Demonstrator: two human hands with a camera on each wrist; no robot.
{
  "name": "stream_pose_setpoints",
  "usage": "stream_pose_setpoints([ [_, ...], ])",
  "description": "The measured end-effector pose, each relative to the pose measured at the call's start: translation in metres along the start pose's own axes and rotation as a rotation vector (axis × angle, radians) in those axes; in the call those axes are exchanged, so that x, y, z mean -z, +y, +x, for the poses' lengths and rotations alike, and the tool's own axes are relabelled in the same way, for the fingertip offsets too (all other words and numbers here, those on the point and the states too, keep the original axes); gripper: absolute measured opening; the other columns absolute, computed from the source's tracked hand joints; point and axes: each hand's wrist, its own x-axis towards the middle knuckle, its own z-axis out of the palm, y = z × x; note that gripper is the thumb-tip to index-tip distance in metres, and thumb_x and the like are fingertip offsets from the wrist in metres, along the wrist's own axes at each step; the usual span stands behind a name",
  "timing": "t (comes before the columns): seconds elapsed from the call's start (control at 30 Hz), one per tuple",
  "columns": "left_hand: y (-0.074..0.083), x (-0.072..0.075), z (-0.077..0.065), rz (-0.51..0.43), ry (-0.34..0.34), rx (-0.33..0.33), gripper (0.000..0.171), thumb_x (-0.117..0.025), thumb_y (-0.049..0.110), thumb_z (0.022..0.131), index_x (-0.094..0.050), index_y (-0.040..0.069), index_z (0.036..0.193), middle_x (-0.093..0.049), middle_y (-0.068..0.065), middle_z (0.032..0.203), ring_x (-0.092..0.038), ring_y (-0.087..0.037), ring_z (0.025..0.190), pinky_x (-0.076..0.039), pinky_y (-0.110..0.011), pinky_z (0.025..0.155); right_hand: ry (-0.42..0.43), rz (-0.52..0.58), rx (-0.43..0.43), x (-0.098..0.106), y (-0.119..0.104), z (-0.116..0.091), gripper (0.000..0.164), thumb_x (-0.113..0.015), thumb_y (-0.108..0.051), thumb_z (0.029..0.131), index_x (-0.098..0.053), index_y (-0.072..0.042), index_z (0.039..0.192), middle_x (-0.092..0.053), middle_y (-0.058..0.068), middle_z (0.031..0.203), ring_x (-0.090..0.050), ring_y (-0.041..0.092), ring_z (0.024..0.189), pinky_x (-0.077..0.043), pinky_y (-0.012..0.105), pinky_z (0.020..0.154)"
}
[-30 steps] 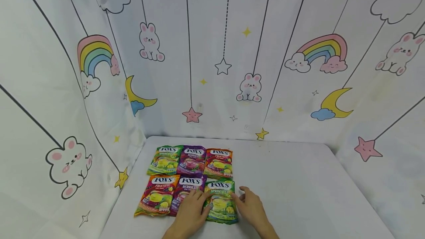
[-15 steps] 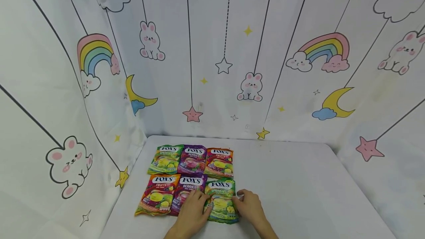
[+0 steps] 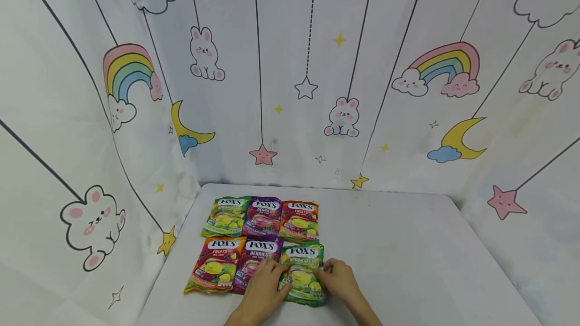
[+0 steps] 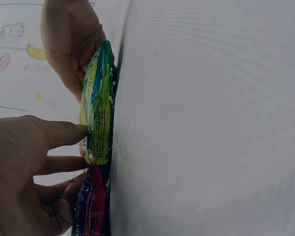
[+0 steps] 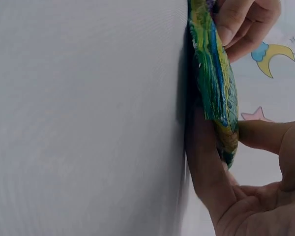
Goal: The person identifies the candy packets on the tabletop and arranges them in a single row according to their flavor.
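A green Spring Tea candy bag lies at the right end of the front row. My right hand pinches its right edge, thumb on the printed face and a finger tucked underneath, as the right wrist view shows. At the opposite edge, my left hand touches the green bag with its thumb and index finger, both fairly straight. The other left fingers rest over the purple Berries candy bag, hiding its lower part. Left of that lies an orange-and-red Fruits candy bag.
Behind is a second row: a green Spring Tea bag, a purple Berries bag and an orange Fruits bag. All lie on the white table. A white curtain printed with cartoons encloses the back and sides.
My right fingers have curled in and taken hold of the green bag's right edge. The green bag's top has shifted slightly right. My left hand stays nearly in place.
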Motion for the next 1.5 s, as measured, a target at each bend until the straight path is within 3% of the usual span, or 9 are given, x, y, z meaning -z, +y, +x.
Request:
stream_pose_setpoints([
  [0.3, 0.001, 0.0, 0.0, -0.023, -0.005, -0.001, 0.039, -0.076, 0.04, 0.094, -0.073, 0.017, 0.125, -0.059, 0.007, 0.102, -0.048, -0.012, 0.095, -0.048, -0.04, 0.085, -0.09, 0.195, -0.04, -0.001, 0.004, 0.003, 0.034, -0.076, -0.031, 0.094, -0.057, -0.004, 0.098, -0.052, -0.003, 0.063, -0.044, 0.011, 0.054, -0.035, 0.026, 0.05],
  [0.43, 0.002, 0.001, 0.0, -0.04, -0.009, 0.011, 0.038, -0.077, 0.041, 0.094, -0.074, 0.019, 0.125, -0.059, 0.008, 0.1, -0.047, -0.011, 0.093, -0.048, -0.039, 0.083, -0.11, 0.251, -0.027, -0.001, 0.007, 0.004, 0.031, -0.076, -0.028, 0.096, -0.056, -0.004, 0.099, -0.052, -0.004, 0.064, -0.044, 0.01, 0.055, -0.034, 0.025, 0.05],
  [0.53, 0.002, 0.002, 0.0, -0.074, -0.036, 0.04, 0.042, -0.076, 0.043, 0.094, -0.072, 0.019, 0.129, -0.059, 0.008, 0.101, -0.053, -0.013, 0.096, -0.049, -0.044, 0.088, -0.126, 0.286, -0.028, 0.0, 0.007, 0.003, 0.03, -0.075, -0.027, 0.097, -0.055, -0.004, 0.099, -0.053, -0.004, 0.067, -0.046, 0.011, 0.058, -0.035, 0.026, 0.052],
  [0.67, 0.004, 0.001, 0.002, -0.137, -0.064, 0.094, 0.049, -0.076, 0.045, 0.094, -0.068, 0.015, 0.133, -0.062, 0.001, 0.109, -0.062, -0.022, 0.105, -0.052, -0.052, 0.094, -0.137, 0.32, -0.034, 0.003, 0.008, 0.001, 0.029, -0.074, -0.026, 0.097, -0.054, -0.005, 0.098, -0.052, -0.004, 0.067, -0.045, 0.012, 0.058, -0.035, 0.026, 0.052],
  [0.8, 0.007, 0.002, 0.004, -0.169, -0.044, 0.135, 0.052, -0.076, 0.044, 0.093, -0.067, 0.009, 0.13, -0.068, -0.009, 0.118, -0.066, -0.031, 0.11, -0.054, -0.055, 0.094, -0.145, 0.367, -0.031, 0.005, 0.008, -0.001, 0.029, -0.074, -0.025, 0.098, -0.053, -0.005, 0.1, -0.049, -0.005, 0.065, -0.041, 0.011, 0.055, -0.032, 0.024, 0.05],
  [0.97, 0.009, 0.004, 0.006, -0.201, -0.034, 0.158, 0.052, -0.076, 0.044, 0.094, -0.068, 0.005, 0.128, -0.071, -0.011, 0.118, -0.067, -0.034, 0.11, -0.054, -0.056, 0.093, -0.177, 0.441, -0.027, 0.008, 0.009, -0.002, 0.031, -0.073, -0.027, 0.099, -0.055, -0.003, 0.106, -0.055, -0.004, 0.067, -0.042, 0.01, 0.055, -0.033, 0.022, 0.05],
  [1.1, 0.009, 0.006, 0.007, -0.274, -0.047, 0.179, 0.054, -0.076, 0.043, 0.094, -0.068, 0.004, 0.129, -0.069, -0.004, 0.103, -0.066, -0.023, 0.092, -0.056, -0.043, 0.078, -0.201, 0.468, -0.021, 0.01, 0.009, -0.001, 0.034, -0.073, -0.028, 0.099, -0.055, -0.002, 0.11, -0.062, -0.003, 0.069, -0.048, 0.01, 0.057, -0.037, 0.022, 0.051],
  [1.23, 0.008, 0.006, 0.007, -0.396, -0.045, 0.192, 0.054, -0.079, 0.039, 0.093, -0.067, 0.003, 0.131, -0.058, 0.004, 0.086, -0.052, -0.007, 0.071, -0.044, -0.028, 0.062, -0.202, 0.474, -0.013, 0.013, 0.01, -0.001, 0.034, -0.073, -0.028, 0.099, -0.055, -0.001, 0.11, -0.066, -0.002, 0.072, -0.054, 0.01, 0.06, -0.04, 0.023, 0.053],
  [1.5, 0.009, 0.002, 0.008, -0.592, 0.008, 0.208, 0.053, -0.083, 0.032, 0.09, -0.066, 0.003, 0.131, -0.065, -0.001, 0.096, -0.059, -0.006, 0.078, -0.052, -0.023, 0.065, -0.191, 0.466, -0.027, 0.02, 0.01, -0.003, 0.036, -0.072, -0.031, 0.1, -0.056, -0.001, 0.111, -0.073, 0.004, 0.082, -0.064, 0.013, 0.068, -0.049, 0.026, 0.059],
])
